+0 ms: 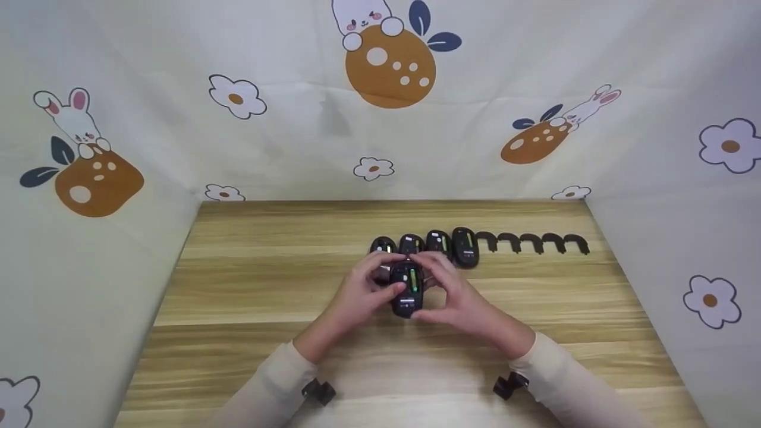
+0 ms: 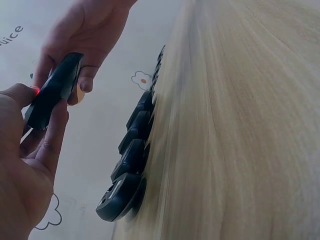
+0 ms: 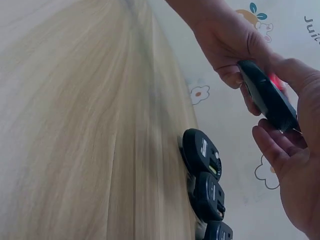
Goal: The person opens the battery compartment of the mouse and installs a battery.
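Note:
Both hands hold one black computer mouse [image 1: 406,297] up off the wooden table, its underside turned to the head camera. A green battery [image 1: 414,280] lies in its uncovered slot. My left hand [image 1: 364,290] grips it from the left, thumb on the underside. From the right, my right hand [image 1: 461,300] holds the front and back ends between fingers and thumb. In the left wrist view the mouse [image 2: 54,92] is seen edge-on, with a red glow by a left fingertip. The right wrist view also shows the mouse [image 3: 267,95] between both hands.
Behind the hands, several more black mice [image 1: 465,246] lie bottom up in a row, batteries showing in their slots. To their right, several thin black curved covers [image 1: 531,243] continue the row. A patterned cloth [image 1: 285,148] encloses the table [image 1: 250,285] at the back and sides.

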The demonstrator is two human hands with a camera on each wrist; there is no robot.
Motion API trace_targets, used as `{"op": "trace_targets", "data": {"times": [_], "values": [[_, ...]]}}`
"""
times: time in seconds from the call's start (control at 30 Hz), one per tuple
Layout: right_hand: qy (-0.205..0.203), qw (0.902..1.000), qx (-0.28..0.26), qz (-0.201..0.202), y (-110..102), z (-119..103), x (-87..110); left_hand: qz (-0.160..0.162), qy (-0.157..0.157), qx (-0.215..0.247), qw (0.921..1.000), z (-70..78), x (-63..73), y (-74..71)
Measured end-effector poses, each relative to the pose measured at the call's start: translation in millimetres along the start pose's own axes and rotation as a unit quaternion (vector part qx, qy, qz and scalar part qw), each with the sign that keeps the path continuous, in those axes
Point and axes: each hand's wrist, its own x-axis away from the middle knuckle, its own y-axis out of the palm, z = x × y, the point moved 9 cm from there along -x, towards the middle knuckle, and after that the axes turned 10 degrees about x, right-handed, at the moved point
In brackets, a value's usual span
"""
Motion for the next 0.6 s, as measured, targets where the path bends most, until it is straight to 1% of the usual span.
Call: {"op": "trace_targets", "data": {"times": [0.07,0.17,0.3,0.47,0.6], "values": [[0.004,0.9997,0.016,-0.017,2.2,-0.1,2.5,0.000,-0.002,0.002,1.0000,0.0,-0.6,0.1],[0.006,0.9990,0.031,-0.031,4.0,-0.1,4.6,0.001,-0.004,0.002,1.0000,0.1,-0.7,0.0],[0.003,0.9987,0.040,-0.032,4.4,0.5,5.8,0.001,-0.010,0.007,0.9999,-0.9,-0.4,0.2],[-0.005,0.9995,0.023,-0.019,4.7,2.0,6.2,-0.007,-0.006,0.023,0.9997,-1.5,0.0,2.0],[-0.001,0.9999,-0.002,-0.013,5.6,4.5,6.2,-0.017,-0.003,0.007,0.9998,0.1,0.7,1.6]]}}
